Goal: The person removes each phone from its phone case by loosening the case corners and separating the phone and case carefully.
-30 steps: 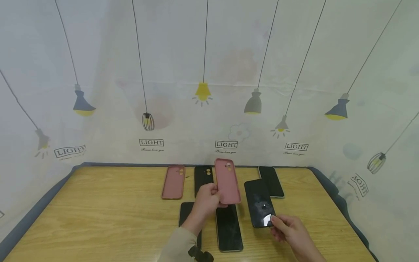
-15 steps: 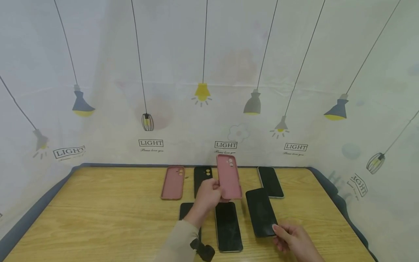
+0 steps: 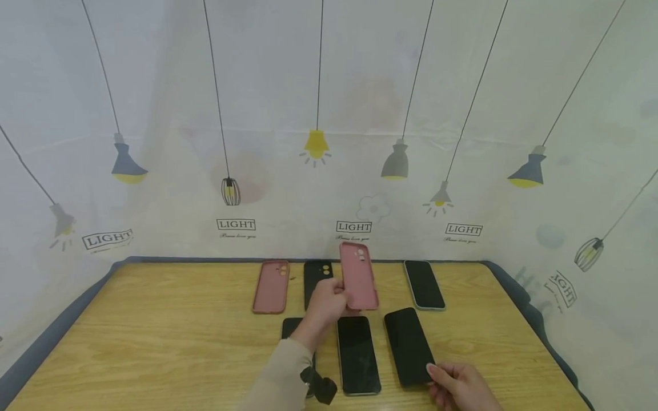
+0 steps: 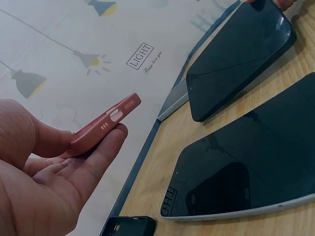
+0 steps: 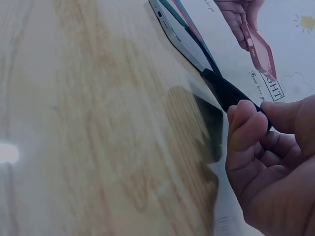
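Note:
A pink phone case [image 3: 358,277] is raised off the table, its lower left edge pinched between the thumb and fingers of my left hand [image 3: 325,302]. Seen from its end in the left wrist view, the case [image 4: 106,123] shows its port opening. My right hand [image 3: 460,385] pinches a black phone [image 3: 408,342] by its lower right corner. That phone tilts just above the table in the right wrist view, where its dark edge [image 5: 229,91] meets my thumb. Close to its left, a dark-screened phone [image 3: 358,355] lies flat.
Along the back lie another pink phone case [image 3: 271,287], a black phone case [image 3: 315,277] partly behind my left hand, and a light-edged phone [image 3: 424,285]. My left forearm covers most of a further phone [image 3: 292,326]. A printed cloth [image 3: 288,171] hangs behind the wooden table [image 3: 154,342].
My right hand has brought the black phone down and nearer to me, beside the flat phone. My left hand has lifted the pink case slightly and keeps hold of it.

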`<act>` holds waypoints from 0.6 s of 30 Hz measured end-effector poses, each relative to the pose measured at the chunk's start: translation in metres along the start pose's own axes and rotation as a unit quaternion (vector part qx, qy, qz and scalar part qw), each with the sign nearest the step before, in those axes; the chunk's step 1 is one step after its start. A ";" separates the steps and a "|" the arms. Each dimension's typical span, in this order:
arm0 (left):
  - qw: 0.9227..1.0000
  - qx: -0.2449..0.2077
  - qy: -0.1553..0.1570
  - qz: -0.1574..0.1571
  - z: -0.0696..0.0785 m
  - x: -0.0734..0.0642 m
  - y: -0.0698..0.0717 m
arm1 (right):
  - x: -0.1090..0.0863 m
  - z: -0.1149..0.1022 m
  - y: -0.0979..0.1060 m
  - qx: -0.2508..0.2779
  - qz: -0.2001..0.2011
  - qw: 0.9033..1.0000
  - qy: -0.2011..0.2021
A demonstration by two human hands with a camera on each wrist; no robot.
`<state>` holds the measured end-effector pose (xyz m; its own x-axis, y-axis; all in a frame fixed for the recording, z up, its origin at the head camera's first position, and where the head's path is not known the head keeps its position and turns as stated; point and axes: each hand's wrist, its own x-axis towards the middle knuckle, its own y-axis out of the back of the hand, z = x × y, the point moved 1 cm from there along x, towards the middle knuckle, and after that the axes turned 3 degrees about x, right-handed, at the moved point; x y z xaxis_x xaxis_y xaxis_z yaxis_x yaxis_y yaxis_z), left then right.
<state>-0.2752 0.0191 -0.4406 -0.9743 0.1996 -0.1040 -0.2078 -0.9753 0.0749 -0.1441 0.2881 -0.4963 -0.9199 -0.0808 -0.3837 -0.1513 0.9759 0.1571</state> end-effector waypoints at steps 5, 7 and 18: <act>1.000 0.005 0.014 -0.004 0.000 0.002 -0.001 | -0.001 0.002 -0.002 0.003 -0.005 1.000 0.005; 1.000 0.007 0.018 -0.005 0.001 0.001 -0.002 | -0.001 0.002 -0.003 -0.007 -0.002 1.000 0.007; 1.000 0.020 0.012 -0.008 0.004 -0.001 -0.005 | -0.001 -0.004 -0.005 -0.164 0.016 0.986 0.033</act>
<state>-0.2740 0.0243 -0.4373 -0.9683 0.2132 -0.1303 -0.2281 -0.9670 0.1133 -0.1434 0.2830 -0.4932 -0.9461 -0.0750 -0.3151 -0.2208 0.8612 0.4579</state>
